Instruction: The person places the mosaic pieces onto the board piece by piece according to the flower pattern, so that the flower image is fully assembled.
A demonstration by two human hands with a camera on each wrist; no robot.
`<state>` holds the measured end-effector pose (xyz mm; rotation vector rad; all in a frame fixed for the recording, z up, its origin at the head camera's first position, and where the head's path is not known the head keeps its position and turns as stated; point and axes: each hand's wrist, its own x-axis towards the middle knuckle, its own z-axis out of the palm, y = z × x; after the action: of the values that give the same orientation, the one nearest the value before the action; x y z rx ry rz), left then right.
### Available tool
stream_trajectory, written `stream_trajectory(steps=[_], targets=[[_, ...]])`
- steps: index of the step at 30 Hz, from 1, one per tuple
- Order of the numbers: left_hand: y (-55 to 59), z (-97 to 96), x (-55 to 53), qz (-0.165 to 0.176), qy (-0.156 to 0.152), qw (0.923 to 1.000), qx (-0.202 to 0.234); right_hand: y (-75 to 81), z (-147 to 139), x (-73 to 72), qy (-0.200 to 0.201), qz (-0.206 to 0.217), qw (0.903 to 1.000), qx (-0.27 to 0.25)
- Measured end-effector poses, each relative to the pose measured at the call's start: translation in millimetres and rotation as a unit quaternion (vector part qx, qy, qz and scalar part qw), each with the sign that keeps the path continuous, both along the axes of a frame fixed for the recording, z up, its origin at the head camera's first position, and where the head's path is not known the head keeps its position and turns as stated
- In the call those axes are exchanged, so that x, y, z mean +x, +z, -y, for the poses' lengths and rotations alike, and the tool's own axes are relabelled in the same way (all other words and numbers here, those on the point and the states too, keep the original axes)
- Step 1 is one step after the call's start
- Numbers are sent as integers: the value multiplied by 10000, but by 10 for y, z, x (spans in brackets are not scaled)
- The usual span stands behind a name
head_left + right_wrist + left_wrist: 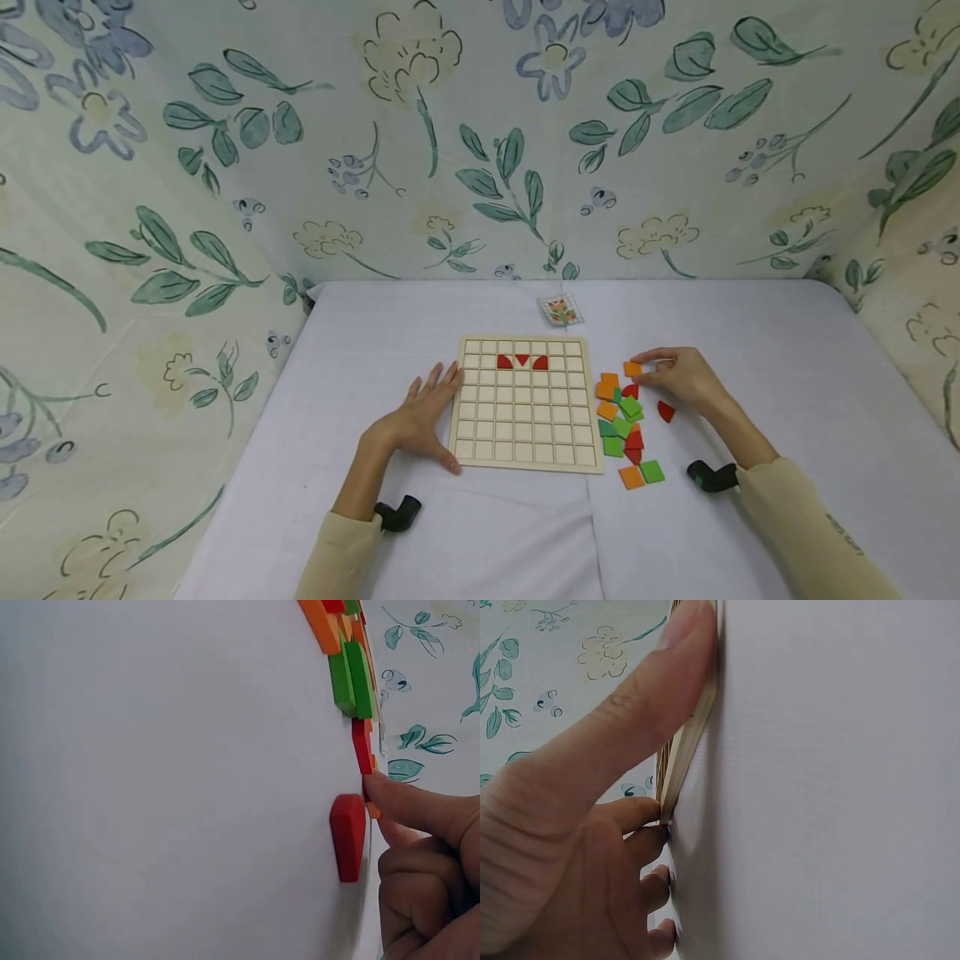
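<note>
A pale wooden grid board (pixel 525 463) lies flat on the table. Three red pieces sit in its upper cells: a triangle (pixel 522 360) between two quarter-round pieces. My left hand (pixel 417 421), fingers spread, rests against the board's left side; in the left wrist view the thumb (pixel 645 694) lies along the wooden edge. To the right of the board, my right hand (pixel 686 379) pinches an orange square tile (pixel 632 369) between thumb and finger at the top of a loose pile. Just below that hand lies a red quarter-round piece (pixel 666 411), also seen as a red block (pixel 348 836) in the right wrist view.
The pile beside the board mixes orange, red and green tiles (pixel 622 427), some overlapping. Nearer the front lie an orange tile (pixel 632 477) and a green tile (pixel 652 472). A small patterned card (pixel 561 310) lies behind the board. White cloth (pixel 510 542) covers the table; floral fabric (pixel 480 167) hangs behind.
</note>
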<state>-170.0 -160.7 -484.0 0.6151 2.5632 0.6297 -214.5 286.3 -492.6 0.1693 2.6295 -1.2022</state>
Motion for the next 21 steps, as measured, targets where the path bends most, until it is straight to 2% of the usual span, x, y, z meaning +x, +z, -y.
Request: stream_trajectory(steps=[11,16,21], targets=[[20,-18,-7,-10,-22,10000,-55,49,32,11,155,-210,9996,89],[20,-18,0,50,21,10000,-18,117,170,18,209,-457,9987,39],[14,-16,5,63,42,10000,50,190,393,18,379,-422,9980,-268]])
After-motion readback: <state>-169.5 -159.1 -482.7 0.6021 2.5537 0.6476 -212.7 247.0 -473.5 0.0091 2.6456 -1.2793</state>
